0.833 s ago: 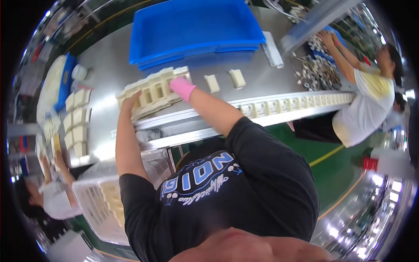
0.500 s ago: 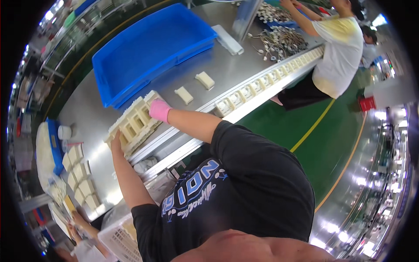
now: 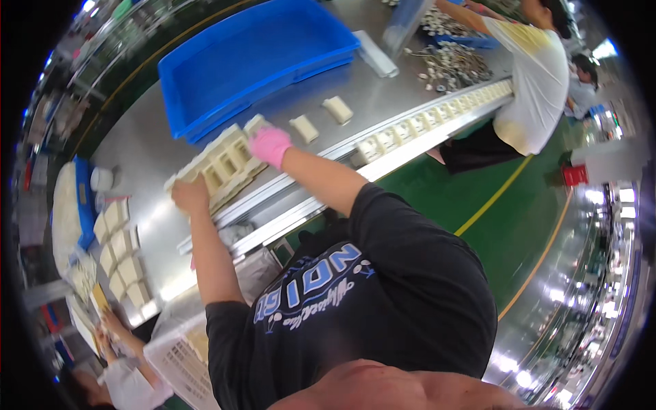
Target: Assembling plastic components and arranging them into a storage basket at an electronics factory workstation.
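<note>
Where two grips (image 3: 190, 195) (image 3: 270, 145) hold, housings (image 3: 219, 168) lie

Under the fingers (image 3: 258, 137) stretches a shiny metal surface (image 3: 137, 171). Right of them lies a green floor (image 3: 444, 195) crossed by a yellow line (image 3: 495, 197); farther right, an orange line (image 3: 551, 246) borders grey flooring (image 3: 527, 307) with bright glare. Blurred metal racks (image 3: 85, 85) stand well beyond the fingers, to the left.

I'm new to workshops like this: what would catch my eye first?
Probably the big blue tub at the far side of the metal table. Next, the pink-gloved right hand at the right end of a row of cream plastic housings, with the bare left hand at its left end.
</note>
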`<state>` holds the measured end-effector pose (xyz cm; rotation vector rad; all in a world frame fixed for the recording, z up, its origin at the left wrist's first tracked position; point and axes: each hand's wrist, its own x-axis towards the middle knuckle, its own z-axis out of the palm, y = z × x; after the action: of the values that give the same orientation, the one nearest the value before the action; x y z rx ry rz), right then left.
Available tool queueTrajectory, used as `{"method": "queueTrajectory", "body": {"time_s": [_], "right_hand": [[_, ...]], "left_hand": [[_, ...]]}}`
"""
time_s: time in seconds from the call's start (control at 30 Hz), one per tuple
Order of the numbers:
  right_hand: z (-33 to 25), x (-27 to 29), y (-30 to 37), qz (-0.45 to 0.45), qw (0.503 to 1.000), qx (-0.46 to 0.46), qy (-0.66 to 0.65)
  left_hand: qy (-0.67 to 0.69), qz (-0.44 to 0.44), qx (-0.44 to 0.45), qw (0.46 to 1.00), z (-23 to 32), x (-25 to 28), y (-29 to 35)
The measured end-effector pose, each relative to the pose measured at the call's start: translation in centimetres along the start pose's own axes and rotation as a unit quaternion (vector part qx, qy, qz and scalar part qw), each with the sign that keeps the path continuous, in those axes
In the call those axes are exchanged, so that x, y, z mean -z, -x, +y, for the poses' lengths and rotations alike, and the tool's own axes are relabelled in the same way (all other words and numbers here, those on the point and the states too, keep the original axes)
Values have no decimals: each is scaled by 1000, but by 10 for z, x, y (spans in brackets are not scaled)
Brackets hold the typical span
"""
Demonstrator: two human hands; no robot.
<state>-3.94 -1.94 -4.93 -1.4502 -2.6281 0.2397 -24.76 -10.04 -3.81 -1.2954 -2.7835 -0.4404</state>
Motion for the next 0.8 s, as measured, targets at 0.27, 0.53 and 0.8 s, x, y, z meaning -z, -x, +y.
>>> {"method": "queueTrajectory", "body": {"time_s": [0.27,0.53,0.8], "right_hand": [[-15,60,31,99,982,27,-161],[42,115,54,215,910,194,-296],[185,67,25,-202,962,-180,-24]], "left_hand": [[418,-58,-103,901,75,41,35],[700,-214,15,681,137,-7,26],[676,-331,-4,658,187,15,66]]}}
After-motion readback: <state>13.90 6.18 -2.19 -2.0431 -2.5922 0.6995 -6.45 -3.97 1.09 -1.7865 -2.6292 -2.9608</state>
